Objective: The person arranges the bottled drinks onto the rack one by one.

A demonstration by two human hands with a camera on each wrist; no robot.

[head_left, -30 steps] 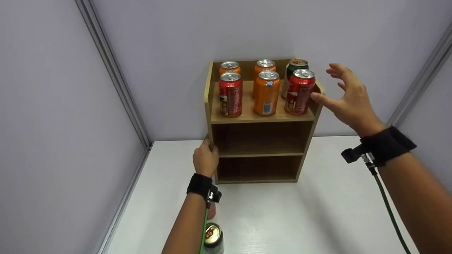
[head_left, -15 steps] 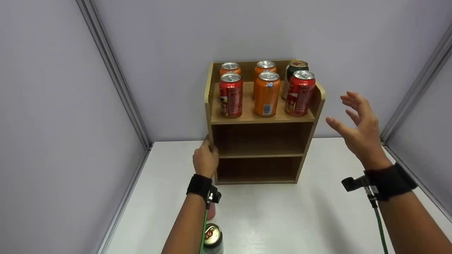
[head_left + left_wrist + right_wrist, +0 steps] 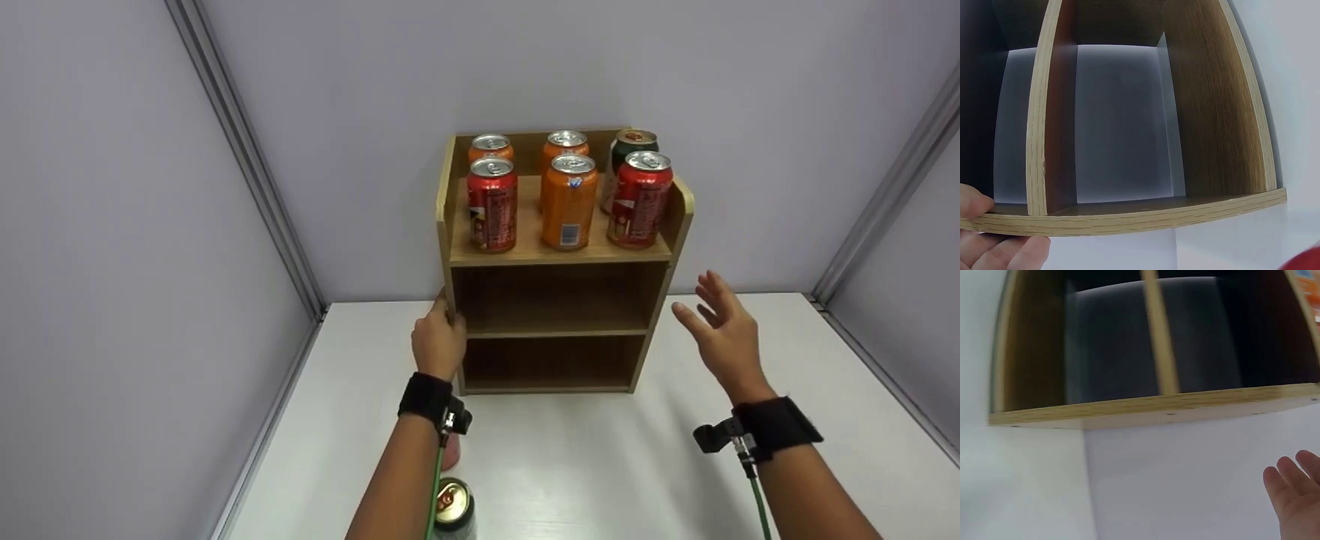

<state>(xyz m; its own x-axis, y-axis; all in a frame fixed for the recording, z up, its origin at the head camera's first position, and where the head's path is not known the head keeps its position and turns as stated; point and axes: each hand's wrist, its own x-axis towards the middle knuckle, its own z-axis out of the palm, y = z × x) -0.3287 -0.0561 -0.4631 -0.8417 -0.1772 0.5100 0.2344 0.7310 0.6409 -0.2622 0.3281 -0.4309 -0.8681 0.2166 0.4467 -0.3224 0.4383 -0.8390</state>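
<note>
**Left hand steadying the shelf unit, right hand hovering beside it**

The left hand [image 3: 437,341] is gripping the left side panel of the wooden shelf unit [image 3: 556,300], which is standing on the white bench [image 3: 570,465] against the far wall. Its grip is curling round the panel's front edge, level with the middle shelf; in the left wrist view a thumb and fingertips [image 3: 974,203] are pinching that edge.

The right hand [image 3: 721,337] is hanging in the air just right of the unit's right side panel, apart from it. Its grip is spread wide with fingers relaxed, holding nothing.

Six cans are standing upright on the top shelf in two rows. In the near row, a red can [image 3: 492,203] is sitting on the left, an orange can [image 3: 569,200] in the middle and another red can [image 3: 638,199] on the right. The two lower compartments are showing only bare wood.

Near the bench's front edge, a dark can [image 3: 453,509] is standing beside the left forearm.
</note>
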